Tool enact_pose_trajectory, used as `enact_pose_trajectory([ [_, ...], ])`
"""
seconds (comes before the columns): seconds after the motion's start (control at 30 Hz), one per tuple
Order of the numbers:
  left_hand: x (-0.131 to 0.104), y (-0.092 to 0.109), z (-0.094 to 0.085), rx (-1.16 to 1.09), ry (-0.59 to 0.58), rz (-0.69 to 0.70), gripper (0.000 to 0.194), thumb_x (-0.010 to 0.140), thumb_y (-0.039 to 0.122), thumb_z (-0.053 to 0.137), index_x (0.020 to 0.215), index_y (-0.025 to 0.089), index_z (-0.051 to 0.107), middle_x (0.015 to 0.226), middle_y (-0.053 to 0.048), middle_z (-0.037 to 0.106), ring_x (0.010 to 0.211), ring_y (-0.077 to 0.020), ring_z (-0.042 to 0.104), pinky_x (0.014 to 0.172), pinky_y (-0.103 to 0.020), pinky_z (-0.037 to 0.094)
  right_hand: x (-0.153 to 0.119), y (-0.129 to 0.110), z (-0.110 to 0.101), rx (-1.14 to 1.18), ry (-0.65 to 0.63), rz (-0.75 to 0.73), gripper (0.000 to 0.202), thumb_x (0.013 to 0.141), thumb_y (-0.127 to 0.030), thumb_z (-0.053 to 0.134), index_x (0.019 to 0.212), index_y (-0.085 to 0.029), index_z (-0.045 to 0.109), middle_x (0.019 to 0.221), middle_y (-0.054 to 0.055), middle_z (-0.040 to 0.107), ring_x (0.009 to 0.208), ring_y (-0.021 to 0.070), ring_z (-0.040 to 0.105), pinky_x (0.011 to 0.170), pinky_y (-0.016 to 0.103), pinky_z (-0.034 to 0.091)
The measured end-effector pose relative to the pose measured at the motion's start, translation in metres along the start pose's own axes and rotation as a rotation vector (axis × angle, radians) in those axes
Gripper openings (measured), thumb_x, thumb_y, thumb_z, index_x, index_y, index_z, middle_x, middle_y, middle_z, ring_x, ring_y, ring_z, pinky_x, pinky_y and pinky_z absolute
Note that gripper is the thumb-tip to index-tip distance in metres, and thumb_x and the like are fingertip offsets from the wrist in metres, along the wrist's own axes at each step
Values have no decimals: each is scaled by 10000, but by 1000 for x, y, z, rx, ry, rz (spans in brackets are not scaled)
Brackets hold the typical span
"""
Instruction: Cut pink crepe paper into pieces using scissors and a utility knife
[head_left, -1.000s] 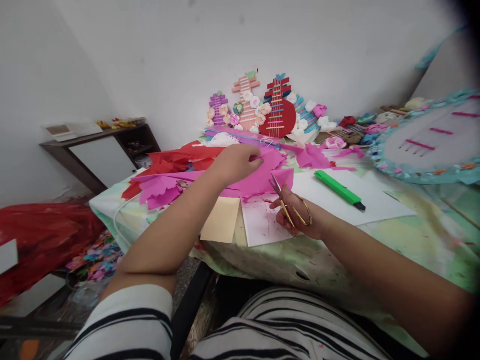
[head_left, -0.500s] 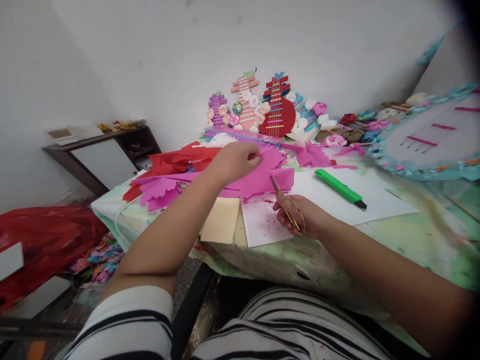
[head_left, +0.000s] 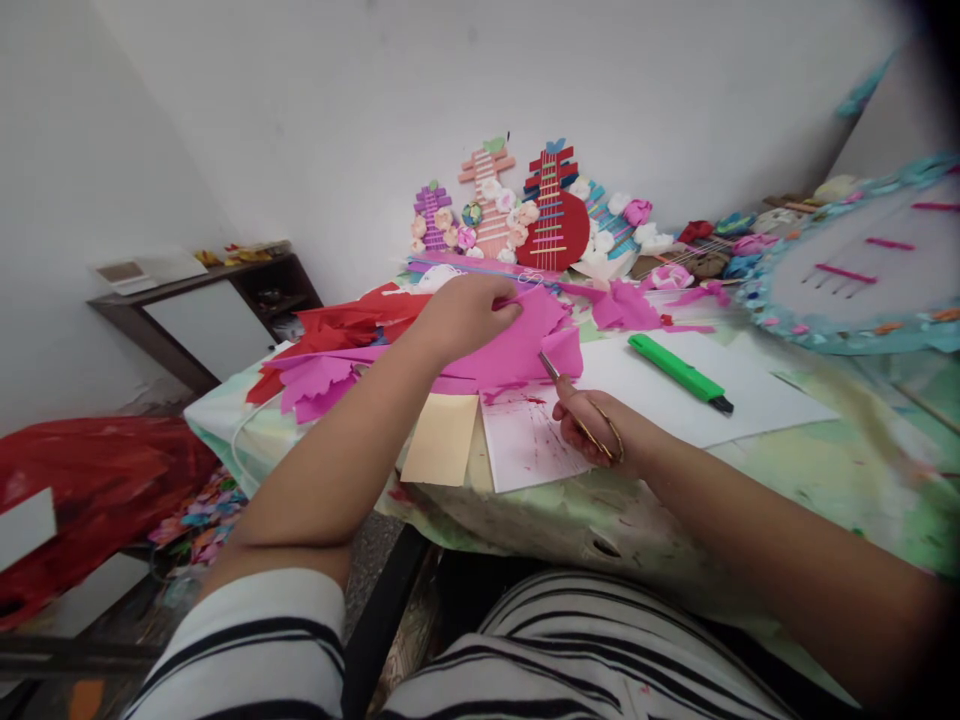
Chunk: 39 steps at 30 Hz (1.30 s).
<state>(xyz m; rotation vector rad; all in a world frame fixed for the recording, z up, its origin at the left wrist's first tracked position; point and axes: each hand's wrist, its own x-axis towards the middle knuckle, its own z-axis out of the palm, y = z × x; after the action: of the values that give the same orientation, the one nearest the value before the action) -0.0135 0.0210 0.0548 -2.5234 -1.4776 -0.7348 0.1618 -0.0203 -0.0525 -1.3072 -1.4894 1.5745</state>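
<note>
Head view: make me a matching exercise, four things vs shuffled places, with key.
1. scissors
2. green cutter
3. yellow paper
4. red lute-shaped craft

A. near the table's front edge
B. standing by the wall
C. in the right hand
D. on a white sheet

Pairs: 1-C, 2-D, 3-A, 4-B

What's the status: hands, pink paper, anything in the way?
Right hand holds scissors, tips at pink paper. Left hand over the paper, grip unclear. Nothing visibly blocking; green cutter off right.
</note>
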Motion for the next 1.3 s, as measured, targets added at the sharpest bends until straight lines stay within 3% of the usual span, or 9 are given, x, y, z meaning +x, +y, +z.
enact_pose_trajectory([
  [0.43,0,2,-3,-12,-4,-4,165,752,282,450,723,164,561,640,-8,509,615,-138,430,583,-264,275,-4,-6,4,136,-22,58,543,686,-728,293,733,-193,376,383,-47,410,267,62,293,262,167,186],
  [0.8,0,-1,-2,9,10,0,186,750,295,445,671,160,545,604,4,497,562,-114,404,524,-245,250,-10,-12,12,233,-200,193,561,737,-700,77,735,-201,335,402,-15,461,298,101,372,280,183,268],
  [0.97,-1,-2,-2,26,11,-6,186,749,295,443,669,163,547,604,3,501,572,-118,414,526,-245,256,-14,-18,17,222,-178,255,549,762,-653,5,721,-202,315,371,-11,439,283,106,353,270,182,262],
  [1.3,-1,1,1,45,-14,-25,180,745,281,442,709,165,576,637,-4,545,586,-124,446,528,-243,275,-8,-16,7,215,-148,207,571,732,-703,55,724,-204,332,387,-16,446,290,105,370,281,186,258],
])
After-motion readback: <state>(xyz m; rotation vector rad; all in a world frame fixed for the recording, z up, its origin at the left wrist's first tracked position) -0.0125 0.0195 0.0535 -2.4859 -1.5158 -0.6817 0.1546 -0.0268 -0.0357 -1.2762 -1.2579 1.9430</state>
